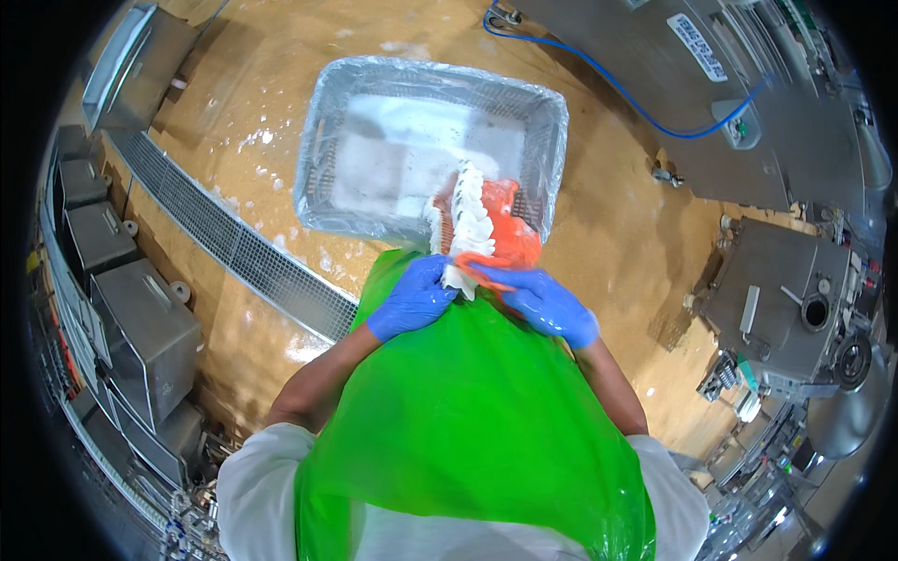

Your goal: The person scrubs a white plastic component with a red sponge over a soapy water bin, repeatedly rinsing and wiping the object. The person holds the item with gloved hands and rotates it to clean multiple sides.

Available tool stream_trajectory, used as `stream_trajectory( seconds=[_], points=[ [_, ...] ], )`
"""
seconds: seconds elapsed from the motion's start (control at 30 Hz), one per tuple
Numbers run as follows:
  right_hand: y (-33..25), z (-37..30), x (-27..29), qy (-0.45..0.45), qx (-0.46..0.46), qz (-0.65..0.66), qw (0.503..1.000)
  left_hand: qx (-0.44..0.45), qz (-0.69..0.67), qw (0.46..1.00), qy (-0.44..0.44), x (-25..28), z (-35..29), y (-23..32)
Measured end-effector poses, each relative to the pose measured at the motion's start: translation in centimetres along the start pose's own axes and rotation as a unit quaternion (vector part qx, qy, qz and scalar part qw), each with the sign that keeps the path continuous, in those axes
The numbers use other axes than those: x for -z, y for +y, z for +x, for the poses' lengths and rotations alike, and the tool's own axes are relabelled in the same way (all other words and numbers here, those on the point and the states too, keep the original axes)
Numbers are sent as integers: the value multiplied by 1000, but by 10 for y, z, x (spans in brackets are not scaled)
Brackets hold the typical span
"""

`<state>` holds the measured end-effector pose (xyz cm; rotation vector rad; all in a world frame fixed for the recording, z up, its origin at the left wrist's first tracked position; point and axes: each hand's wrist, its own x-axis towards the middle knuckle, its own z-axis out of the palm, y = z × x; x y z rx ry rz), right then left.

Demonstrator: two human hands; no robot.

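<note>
My left hand (414, 297), in a blue glove, is closed around the near end of a long white scalloped part (470, 217), which looks like plastic. The part's far end reaches over the near edge of a plastic-lined crate (314, 150). My right hand (547, 304), also gloved in blue, grips an orange-red cloth (513, 236) beside the white part. Some of the cloth loops across the part near my fingers, and the rest hangs over the crate's near right corner. Whitish, foamy water (402, 154) lies in the crate. My fingertips are partly hidden.
A metal floor grate (234, 229) runs diagonally on the left, beside several steel bins (145, 323). Steel machines (781, 290) stand at the right, and a blue hose (608, 79) curves along the upper right. Foam spots the wet tan floor (253, 122). I wear a green apron (468, 421).
</note>
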<state>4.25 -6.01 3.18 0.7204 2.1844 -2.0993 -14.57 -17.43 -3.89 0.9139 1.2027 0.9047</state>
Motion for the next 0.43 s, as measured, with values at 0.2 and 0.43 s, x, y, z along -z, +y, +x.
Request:
stream_trajectory(
  seconds=[0.2, 0.43],
  points=[
    [-3, 11, -10, 9, -43, 15, 999, -25, -49, 998, 31, -11, 2, -2],
    [-4, 19, -14, -11, -51, 25, 998, 34, -62, 997, 10, -6, 3, 2]
  ],
)
